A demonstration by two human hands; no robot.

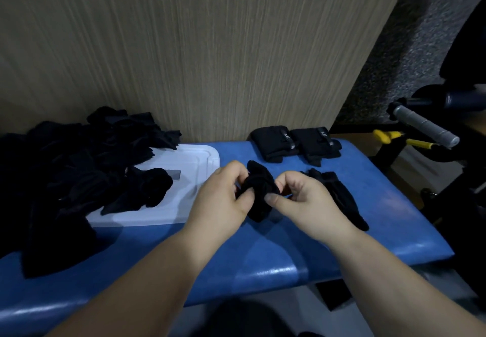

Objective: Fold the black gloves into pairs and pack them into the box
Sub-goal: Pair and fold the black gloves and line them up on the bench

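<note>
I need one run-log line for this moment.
left hand: grips black fabric glove | right hand: pinches same glove | two folded black pairs: on blue padded bench

Wood-grain wall (197,47), blue bench (263,252)

Dim indoor shot, underexposed overall, with a cool cast. The light looks overhead: specular streaks run along the rounded front edge of the blue desk (276,271), and there are soft shadows on it under the forearms. The white plastic lid (200,163) is the brightest surface and isn't clipped. The glove pile (65,173) is crushed to black with almost no fabric detail. Same for the glove (260,192) between the left hand (218,200) and right hand (310,202), folds unreadable. Hands evenly lit, slightly soft. The wood-grain wall panel (210,47) is streaky; can't tell grain from blur. Strong wide-angle bowing: the desk edge curves and the panel's right edge leans. The right side is soft, with the grey grip (423,128) and yellow handles (394,138) blurred.
</note>
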